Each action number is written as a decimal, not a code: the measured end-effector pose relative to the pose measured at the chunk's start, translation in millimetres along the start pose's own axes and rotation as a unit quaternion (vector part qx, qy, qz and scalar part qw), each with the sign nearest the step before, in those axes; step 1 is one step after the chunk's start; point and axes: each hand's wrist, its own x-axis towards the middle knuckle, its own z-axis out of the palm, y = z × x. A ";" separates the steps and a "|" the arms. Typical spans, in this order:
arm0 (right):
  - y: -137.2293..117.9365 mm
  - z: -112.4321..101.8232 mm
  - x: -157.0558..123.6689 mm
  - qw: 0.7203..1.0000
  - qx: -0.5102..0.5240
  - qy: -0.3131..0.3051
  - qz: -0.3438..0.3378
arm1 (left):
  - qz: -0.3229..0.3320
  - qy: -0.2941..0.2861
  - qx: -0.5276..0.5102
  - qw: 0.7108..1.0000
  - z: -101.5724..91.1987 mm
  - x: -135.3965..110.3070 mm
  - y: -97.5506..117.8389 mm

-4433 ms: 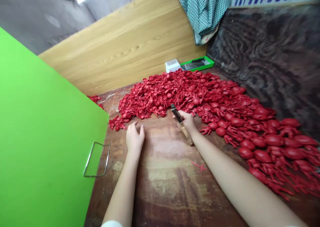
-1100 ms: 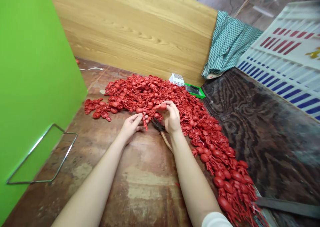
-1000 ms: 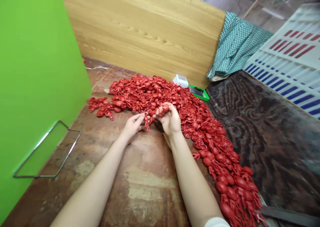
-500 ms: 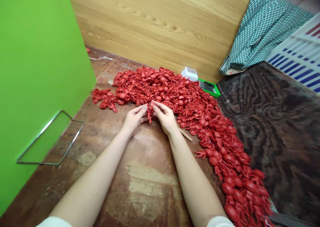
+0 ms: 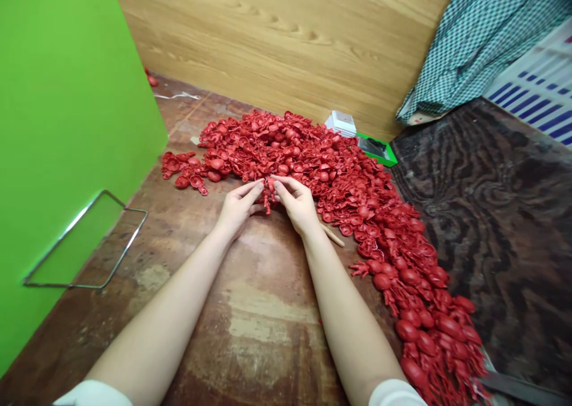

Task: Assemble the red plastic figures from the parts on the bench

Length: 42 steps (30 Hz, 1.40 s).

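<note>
Between my two hands is a small red plastic piece (image 5: pixel 267 201), its narrow end hanging down below my fingers. My left hand (image 5: pixel 238 209) pinches it from the left with thumb and forefinger. From the right, my right hand (image 5: pixel 295 202) grips the same piece, thumb and forefinger closed. A thin pale strand seems to show at the fingertips, too fine to make out. Just beyond both hands rises a heap of similar red pieces (image 5: pixel 286 140), some rounded like shells, some with finger-like ends. The heap runs down along my right forearm.
A tan stick (image 5: pixel 332 235) lies beside my right wrist. Behind the heap stand a white box (image 5: pixel 341 123) and a green tray (image 5: pixel 379 149). A green panel (image 5: pixel 75 96) with a metal wire frame (image 5: pixel 84 245) borders the left. Checked cloth (image 5: pixel 482 42) and a white basket (image 5: pixel 536 90) sit at right.
The whole view has shifted slightly. Both hands stay at the same spot by the heap, still pinching the red piece, with only small finger movement.
</note>
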 end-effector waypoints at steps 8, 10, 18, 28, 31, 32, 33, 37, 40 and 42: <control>-3.3 -3.4 1.8 1.000 -0.006 -0.008 -0.005 | 0.006 -0.004 0.016 1.000 0.3 1.5 -4.1; -3.4 -4.7 2.5 1.000 -0.009 -0.007 -0.005 | 0.005 -0.006 0.017 1.000 0.1 1.7 -4.4; -2.1 -4.8 4.0 1.000 -0.011 -0.005 -0.013 | 0.002 -0.016 0.020 1.000 1.1 1.5 -3.0; -2.7 -1.9 3.3 1.000 -0.012 0.009 -0.015 | 0.010 -0.010 0.006 1.000 0.3 2.5 -3.8; -2.6 -4.8 4.3 1.000 -0.018 0.003 -0.013 | 0.013 -0.005 0.003 1.000 0.2 3.1 -5.0; -2.1 -5.8 4.7 1.000 -0.021 0.001 -0.013 | 0.013 -0.003 0.005 1.000 0.0 3.1 -5.7; -1.6 -6.8 5.1 1.000 -0.024 -0.001 -0.014 | 0.013 -0.002 0.007 1.000 -0.3 3.1 -6.4; -0.5 -7.9 5.3 0.999 -0.043 -0.010 -0.026 | 0.013 0.003 0.012 1.000 -1.3 2.3 -7.4; -1.1 -6.0 4.0 0.997 -0.063 -0.016 -0.042 | 0.005 0.001 0.007 1.000 -1.3 1.3 -5.6; -1.4 -4.8 3.2 0.995 -0.081 -0.021 -0.050 | -0.004 0.005 -0.002 1.000 -1.3 1.2 -4.4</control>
